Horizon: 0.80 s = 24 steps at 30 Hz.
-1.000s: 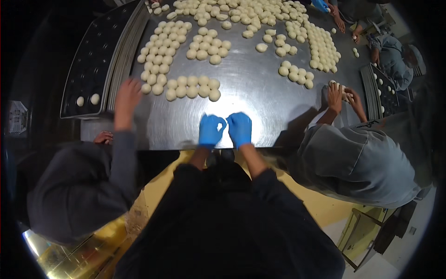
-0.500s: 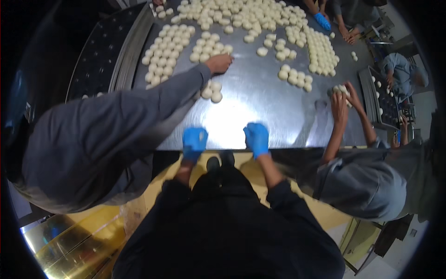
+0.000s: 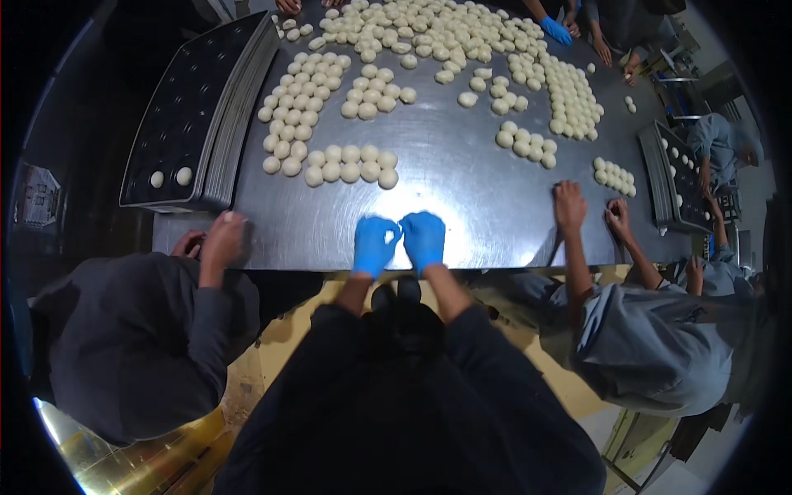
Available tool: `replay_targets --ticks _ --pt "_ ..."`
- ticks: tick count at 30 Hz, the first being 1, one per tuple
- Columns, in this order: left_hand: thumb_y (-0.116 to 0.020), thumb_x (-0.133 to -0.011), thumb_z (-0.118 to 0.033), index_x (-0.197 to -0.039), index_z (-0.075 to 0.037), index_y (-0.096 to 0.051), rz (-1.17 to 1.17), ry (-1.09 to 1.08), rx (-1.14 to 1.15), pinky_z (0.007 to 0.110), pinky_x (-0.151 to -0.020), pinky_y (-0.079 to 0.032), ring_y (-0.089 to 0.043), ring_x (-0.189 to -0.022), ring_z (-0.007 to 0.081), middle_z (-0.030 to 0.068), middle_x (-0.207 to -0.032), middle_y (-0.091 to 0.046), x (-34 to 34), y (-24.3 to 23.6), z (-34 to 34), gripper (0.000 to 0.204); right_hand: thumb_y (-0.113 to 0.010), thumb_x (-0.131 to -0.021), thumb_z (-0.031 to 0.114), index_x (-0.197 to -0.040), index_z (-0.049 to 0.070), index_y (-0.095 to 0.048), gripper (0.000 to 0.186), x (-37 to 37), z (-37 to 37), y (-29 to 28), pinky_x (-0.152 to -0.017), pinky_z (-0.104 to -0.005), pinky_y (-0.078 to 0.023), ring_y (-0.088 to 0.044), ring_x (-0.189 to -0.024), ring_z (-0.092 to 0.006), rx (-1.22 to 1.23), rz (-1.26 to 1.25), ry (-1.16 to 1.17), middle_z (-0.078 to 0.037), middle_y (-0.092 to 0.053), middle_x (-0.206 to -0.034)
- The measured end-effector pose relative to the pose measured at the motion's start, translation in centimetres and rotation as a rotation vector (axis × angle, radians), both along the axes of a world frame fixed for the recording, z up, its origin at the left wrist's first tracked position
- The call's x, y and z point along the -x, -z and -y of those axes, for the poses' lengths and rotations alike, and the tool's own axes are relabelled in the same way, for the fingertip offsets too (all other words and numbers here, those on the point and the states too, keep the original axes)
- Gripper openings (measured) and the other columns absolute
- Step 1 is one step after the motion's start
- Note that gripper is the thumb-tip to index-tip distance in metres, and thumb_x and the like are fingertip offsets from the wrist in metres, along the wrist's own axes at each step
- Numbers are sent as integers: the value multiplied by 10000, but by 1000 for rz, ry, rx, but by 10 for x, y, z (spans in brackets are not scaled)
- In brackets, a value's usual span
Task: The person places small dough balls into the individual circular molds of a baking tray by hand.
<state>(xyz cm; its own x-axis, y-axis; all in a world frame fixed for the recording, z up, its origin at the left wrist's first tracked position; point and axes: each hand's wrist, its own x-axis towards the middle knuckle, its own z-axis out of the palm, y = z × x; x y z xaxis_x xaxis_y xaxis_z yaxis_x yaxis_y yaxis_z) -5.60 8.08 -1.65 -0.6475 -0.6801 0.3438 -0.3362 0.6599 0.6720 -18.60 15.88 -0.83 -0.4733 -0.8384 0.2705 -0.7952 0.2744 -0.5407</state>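
Both my hands wear blue gloves and are close together over the near edge of the steel table (image 3: 487, 231). My left hand (image 3: 375, 246) is closed, with a small pale piece of dough (image 3: 388, 237) showing between its thumb and fingers. Almost touching it, my right hand (image 3: 424, 242) is curled shut, and its fingers hide whatever is inside. Just beyond my left hand lie two rows of round dough balls (image 3: 350, 172). More balls stand in blocks (image 3: 302, 97) farther left, and a large loose heap (image 3: 429, 29) covers the far side.
At left, a co-worker's hands (image 3: 221, 244) are by a stack of dark dimpled trays (image 3: 186, 107) holding two balls. On the right, another co-worker's hands (image 3: 571, 206) rest near a small block of balls (image 3: 615, 176). Another tray stack (image 3: 681, 177) stands beyond. Gloved hand (image 3: 556, 30) reaches in at the far side.
My hands have come together from apart. The left co-worker's arm has withdrawn from across the table, uncovering the dough rows. The right co-worker's hands have left their dough balls and moved nearer.
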Motion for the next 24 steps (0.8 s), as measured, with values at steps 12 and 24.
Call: replay_targets --ticks 12,24 --pt "-716 -781 -104 -694 -89 -654 10 -67 6 438 -696 -438 -583 -716 326 121 -722 -619 1 -18 32 108 -699 -783 223 -742 78 -687 151 33 15 -2 -743 -451 -473 -617 -776 -341 175 53 -12 -134 -659 -771" --pt "-724 -776 -130 -756 -63 -693 159 -162 18 441 -660 -456 -606 -753 349 152 -781 -662 -42 -22 33 77 -685 -816 245 -718 68 -658 205 41 -16 -21 -696 -483 -464 -601 -749 -351 108 -80 -37 -158 -636 -784"
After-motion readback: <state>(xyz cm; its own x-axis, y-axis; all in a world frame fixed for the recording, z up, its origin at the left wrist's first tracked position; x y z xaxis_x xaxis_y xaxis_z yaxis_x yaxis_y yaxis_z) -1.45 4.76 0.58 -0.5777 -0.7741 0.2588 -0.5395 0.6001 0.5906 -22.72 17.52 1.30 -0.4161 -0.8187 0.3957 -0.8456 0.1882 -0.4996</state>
